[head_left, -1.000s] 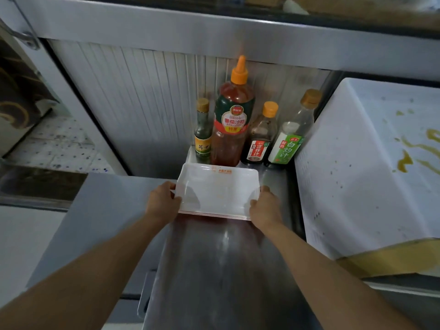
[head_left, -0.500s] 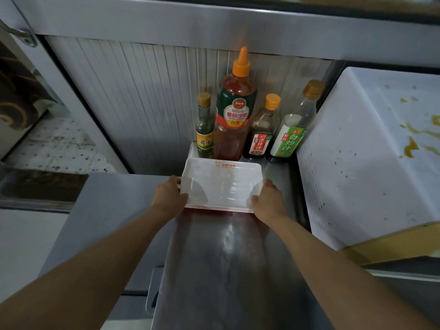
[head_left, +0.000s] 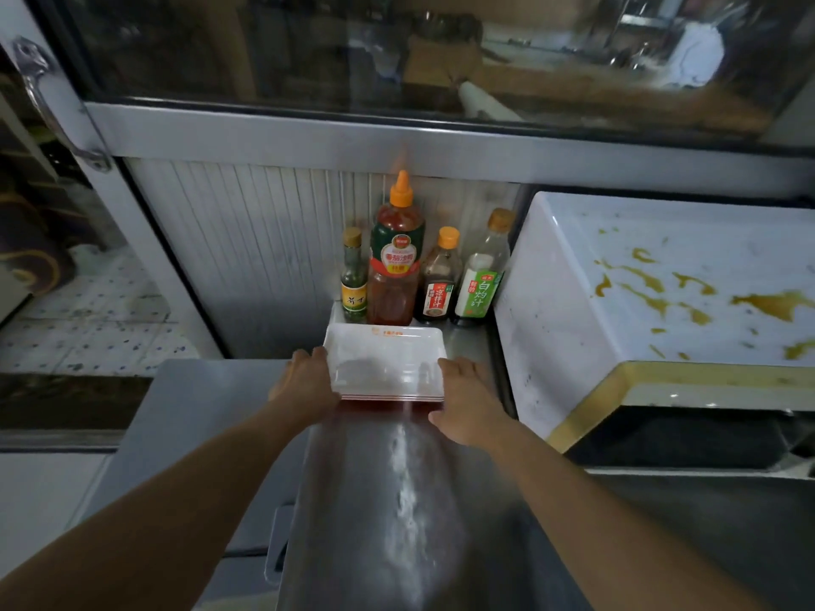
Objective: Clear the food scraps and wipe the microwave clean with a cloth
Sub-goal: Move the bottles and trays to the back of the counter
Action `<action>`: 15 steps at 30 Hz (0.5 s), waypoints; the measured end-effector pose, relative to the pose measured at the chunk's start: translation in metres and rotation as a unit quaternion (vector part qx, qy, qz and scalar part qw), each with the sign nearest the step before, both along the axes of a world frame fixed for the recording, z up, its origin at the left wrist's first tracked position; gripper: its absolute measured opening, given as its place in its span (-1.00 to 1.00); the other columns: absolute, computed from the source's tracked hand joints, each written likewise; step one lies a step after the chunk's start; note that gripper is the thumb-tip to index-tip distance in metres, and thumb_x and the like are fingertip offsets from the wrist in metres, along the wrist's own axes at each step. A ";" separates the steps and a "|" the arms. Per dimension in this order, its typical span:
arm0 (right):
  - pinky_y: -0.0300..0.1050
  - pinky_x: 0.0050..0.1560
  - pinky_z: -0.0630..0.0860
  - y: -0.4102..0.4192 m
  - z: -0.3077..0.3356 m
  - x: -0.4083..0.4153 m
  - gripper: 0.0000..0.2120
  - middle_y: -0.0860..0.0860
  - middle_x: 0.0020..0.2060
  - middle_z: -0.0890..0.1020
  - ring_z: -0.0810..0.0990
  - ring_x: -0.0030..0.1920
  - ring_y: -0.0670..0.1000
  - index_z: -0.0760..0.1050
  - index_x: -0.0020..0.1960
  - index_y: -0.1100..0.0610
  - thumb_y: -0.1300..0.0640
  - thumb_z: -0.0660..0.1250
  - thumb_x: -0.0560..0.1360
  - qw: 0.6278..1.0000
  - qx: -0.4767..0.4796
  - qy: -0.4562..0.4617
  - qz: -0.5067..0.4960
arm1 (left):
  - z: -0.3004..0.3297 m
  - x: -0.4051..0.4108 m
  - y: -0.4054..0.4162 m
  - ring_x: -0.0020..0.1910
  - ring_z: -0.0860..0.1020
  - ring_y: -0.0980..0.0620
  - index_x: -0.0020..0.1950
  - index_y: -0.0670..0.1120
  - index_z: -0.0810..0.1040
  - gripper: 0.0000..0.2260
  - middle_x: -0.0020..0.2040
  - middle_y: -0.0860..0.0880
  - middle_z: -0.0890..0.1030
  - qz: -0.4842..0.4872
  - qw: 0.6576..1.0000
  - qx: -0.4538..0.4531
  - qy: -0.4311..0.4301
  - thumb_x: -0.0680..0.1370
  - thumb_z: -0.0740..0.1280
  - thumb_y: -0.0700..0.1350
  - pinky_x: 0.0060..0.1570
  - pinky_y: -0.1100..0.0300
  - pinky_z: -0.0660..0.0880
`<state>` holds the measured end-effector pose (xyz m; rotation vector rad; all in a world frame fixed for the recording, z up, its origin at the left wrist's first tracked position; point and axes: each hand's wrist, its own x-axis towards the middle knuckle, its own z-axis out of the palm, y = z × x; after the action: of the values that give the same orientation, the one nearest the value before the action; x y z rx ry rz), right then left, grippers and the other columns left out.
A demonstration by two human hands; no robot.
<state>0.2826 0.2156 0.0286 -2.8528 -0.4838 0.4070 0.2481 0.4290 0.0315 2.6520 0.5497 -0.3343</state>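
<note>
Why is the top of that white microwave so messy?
Dirty: yellow-brown sauce streaks and splatters cover the top of the white microwave. Nothing has wiped them yet.

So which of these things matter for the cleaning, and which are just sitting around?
For the job:
- microwave, its top smeared with yellow-brown stains
- left hand and right hand, holding the stack of white trays

Just lying about:
- four sauce bottles
- glass cabinet

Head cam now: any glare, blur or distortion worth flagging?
Head view: a bright glare streak runs down the steel counter below the white tray; the glass panel on top shows murky reflections; wide-angle bending curves the edges; bottle labels stay readable, the left hand and right hand are sharp, and the microwave stains are clear.
</note>
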 end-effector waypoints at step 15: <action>-0.08 0.34 0.29 -0.078 0.081 -0.092 -0.39 0.13 0.37 0.25 0.17 0.37 0.15 0.19 0.41 0.16 0.15 0.34 0.43 0.997 0.024 -0.046 0.056 | 0.072 -0.076 -0.103 0.31 0.34 -0.15 0.42 -0.09 0.21 -0.37 0.34 -0.16 0.35 -0.086 0.990 0.105 -0.032 0.44 0.40 0.02 0.26 -0.01 0.39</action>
<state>0.1902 0.1379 0.1098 -2.8156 -0.6644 0.2801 0.1723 0.3265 0.1031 2.9102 0.3545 -0.2524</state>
